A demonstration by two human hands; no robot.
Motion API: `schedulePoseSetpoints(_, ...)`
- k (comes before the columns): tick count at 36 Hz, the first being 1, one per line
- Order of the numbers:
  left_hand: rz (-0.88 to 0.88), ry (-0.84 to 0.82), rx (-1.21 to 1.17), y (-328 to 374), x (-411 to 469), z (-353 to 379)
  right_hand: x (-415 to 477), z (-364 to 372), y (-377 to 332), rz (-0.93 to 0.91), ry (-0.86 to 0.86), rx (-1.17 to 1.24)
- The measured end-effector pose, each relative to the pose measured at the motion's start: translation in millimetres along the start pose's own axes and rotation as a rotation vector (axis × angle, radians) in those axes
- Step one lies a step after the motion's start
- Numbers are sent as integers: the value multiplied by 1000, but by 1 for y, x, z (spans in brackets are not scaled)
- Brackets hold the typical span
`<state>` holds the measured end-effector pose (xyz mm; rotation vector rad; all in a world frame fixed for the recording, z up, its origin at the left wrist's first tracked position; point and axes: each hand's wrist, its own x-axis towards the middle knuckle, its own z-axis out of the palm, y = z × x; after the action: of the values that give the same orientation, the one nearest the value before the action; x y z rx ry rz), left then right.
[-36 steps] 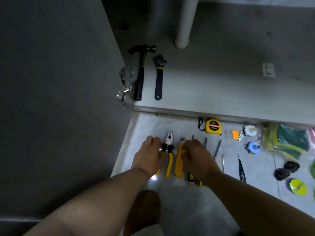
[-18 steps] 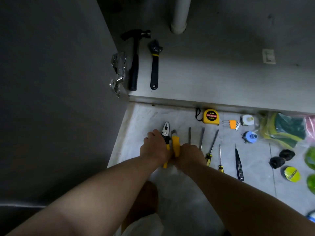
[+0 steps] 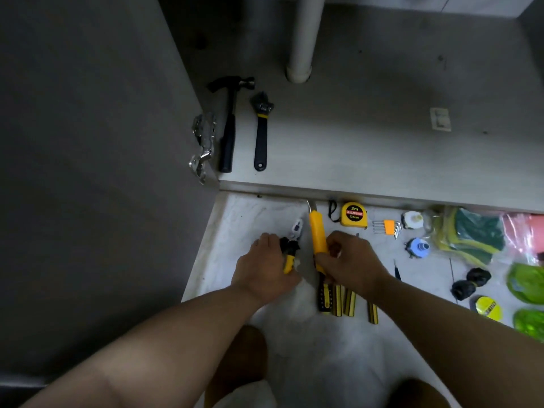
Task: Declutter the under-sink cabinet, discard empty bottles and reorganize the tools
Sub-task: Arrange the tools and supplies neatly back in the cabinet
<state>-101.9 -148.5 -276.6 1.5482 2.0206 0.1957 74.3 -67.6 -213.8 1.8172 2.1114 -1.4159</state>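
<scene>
Head view, the only one we get. The left grip (image 3: 265,267) curls round the pliers (image 3: 290,248) at lower centre, yellow handles in the fist, nose pointing up-frame. The right grip (image 3: 351,260) pinches the yellow utility knife (image 3: 318,234) just beside it, blade end toward the cabinet floor (image 3: 368,136). The hammer (image 3: 231,122) and wrench (image 3: 261,134) already lie there, upper centre-left. This looks like tool-sorting. Next, I'd judge, both tools go up alongside the wrench, handles parallel.
</scene>
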Motion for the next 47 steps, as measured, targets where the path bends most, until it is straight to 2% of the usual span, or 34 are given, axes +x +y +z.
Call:
schedulePoseSetpoints(4,156,82,-136,16,2,-14,3,-31,-12,-70,198,14)
schedulePoseSetpoints(9,101,294,-385,47,22,-45,21,-60,-30,-73,430,85)
schedulePoseSetpoints(12,86,469,-448,63,48,-70,35,-70,-38,-44,524,94)
schedulePoseSetpoints(14,42,547,-441,69,72,-88,46,-73,-44,-3,503,53)
schedulePoseSetpoints(19,-94,610,-357,73,120,-113,82,-73,-66,96,395,-45)
schedulePoseSetpoints(25,-181,587,-305,73,147,-112,115,-63,-87,85,385,-150)
schedulePoseSetpoints(36,-142,597,-325,71,138,-108,114,-47,-99,9,444,-256)
schedulePoseSetpoints(38,-113,666,-324,64,130,-109,106,-46,-97,-49,502,-293)
schedulePoseSetpoints(41,-113,692,-277,48,123,-113,95,-44,-96,-314,605,-364)
schedulePoseSetpoints(44,-151,595,-211,37,119,-117,91,-39,-102,-498,435,-267)
schedulePoseSetpoints(47,-126,542,-155,34,116,-120,92,-33,-109,-508,274,-318)
